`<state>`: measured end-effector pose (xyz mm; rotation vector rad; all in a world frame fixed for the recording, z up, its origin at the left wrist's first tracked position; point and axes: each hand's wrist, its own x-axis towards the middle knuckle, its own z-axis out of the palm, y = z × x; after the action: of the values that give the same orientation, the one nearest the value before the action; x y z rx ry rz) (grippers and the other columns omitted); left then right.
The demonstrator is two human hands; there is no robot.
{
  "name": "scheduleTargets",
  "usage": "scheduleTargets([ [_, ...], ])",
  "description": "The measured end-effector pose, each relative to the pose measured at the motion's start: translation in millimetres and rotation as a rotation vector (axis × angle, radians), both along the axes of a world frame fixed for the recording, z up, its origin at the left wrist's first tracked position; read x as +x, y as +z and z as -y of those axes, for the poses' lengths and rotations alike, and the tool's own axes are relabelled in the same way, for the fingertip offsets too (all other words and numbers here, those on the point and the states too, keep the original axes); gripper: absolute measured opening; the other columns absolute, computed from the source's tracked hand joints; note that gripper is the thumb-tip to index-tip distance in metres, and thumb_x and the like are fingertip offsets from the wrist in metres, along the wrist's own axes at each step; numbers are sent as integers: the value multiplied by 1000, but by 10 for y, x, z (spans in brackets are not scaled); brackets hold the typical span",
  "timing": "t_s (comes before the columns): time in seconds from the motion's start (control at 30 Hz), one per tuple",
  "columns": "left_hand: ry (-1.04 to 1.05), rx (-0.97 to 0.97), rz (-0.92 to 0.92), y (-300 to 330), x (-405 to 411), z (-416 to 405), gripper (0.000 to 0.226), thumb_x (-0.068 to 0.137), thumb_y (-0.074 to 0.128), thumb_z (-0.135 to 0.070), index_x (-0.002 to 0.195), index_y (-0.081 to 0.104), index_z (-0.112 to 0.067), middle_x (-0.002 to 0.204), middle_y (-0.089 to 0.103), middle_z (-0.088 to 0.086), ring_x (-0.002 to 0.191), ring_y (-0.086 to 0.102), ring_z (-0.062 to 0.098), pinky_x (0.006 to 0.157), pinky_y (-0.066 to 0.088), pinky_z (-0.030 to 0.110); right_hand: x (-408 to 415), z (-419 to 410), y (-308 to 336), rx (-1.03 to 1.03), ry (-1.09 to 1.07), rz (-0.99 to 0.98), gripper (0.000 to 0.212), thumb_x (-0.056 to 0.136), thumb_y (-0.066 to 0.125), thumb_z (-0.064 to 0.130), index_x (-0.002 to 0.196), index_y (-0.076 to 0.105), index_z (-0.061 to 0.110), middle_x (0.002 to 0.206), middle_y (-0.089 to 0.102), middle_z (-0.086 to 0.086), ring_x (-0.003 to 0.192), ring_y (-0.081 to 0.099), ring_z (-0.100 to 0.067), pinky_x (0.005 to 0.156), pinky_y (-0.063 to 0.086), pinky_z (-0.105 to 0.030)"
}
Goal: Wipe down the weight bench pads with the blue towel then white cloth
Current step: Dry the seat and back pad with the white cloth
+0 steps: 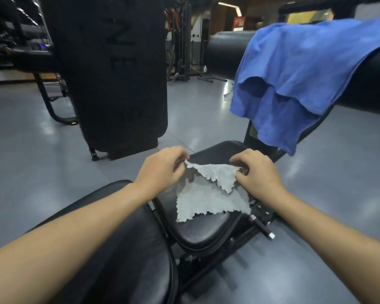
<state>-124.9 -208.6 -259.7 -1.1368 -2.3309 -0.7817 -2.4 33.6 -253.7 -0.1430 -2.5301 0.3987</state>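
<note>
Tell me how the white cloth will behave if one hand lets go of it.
The white cloth is probably floppy: held at two corners by the left hand and the right hand, it sags and folds over. It looks thin and light. Its ragged edges might fray.

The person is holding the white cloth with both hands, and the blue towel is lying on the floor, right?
Not quite. The head view shows the blue towel draped over a black pad, not on the floor. Both the left hand and right hand do hold the white cloth.

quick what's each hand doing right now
Left hand: closed, pinching the upper left corner of the white cloth.
Right hand: closed, pinching the cloth's upper right corner.
</note>
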Motion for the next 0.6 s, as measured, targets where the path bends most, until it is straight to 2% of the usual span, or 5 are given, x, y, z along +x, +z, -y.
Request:
scheduleTargets([
  [0.07,0,-37,13,-60,-134,-124,19,90,59,-17,108,63,-24,95,67,-13,91,62,13,76,53,37,-79,-108,-5,-1,-8,58,32,80,68,12,110,69,23,105,62,10,97,54,-15,91,43,-36],
  [0.13,4,-64,27,-105,-243,-225,19,91,58,-18,109,63,-24,99,68,-13,95,62,15,77,52,37,-118,-210,3,-29,-30,90,32,84,71,20,115,66,24,111,61,8,106,53,-15,94,36,-33],
  [0.27,3,-117,36,-178,-405,-327,21,92,59,-22,112,62,-24,103,69,-12,97,62,14,78,53,35,-100,-337,16,-91,-61,24,26,88,70,31,113,64,23,109,60,8,107,52,-14,98,39,-37],
  [0.47,-11,-85,-14,-138,-424,-240,20,91,63,-22,110,62,-22,106,65,-11,98,61,14,77,51,35,-107,-102,19,188,84,-51,23,89,69,24,111,66,19,107,59,5,101,52,-16,91,34,-32],
  [0.6,-13,-97,-67,-97,-332,-20,18,90,60,-23,108,61,-23,104,65,-11,95,61,14,75,50,35,-181,257,38,303,167,-18,25,90,66,30,114,65,21,112,58,5,104,51,-16,93,33,-30],
])
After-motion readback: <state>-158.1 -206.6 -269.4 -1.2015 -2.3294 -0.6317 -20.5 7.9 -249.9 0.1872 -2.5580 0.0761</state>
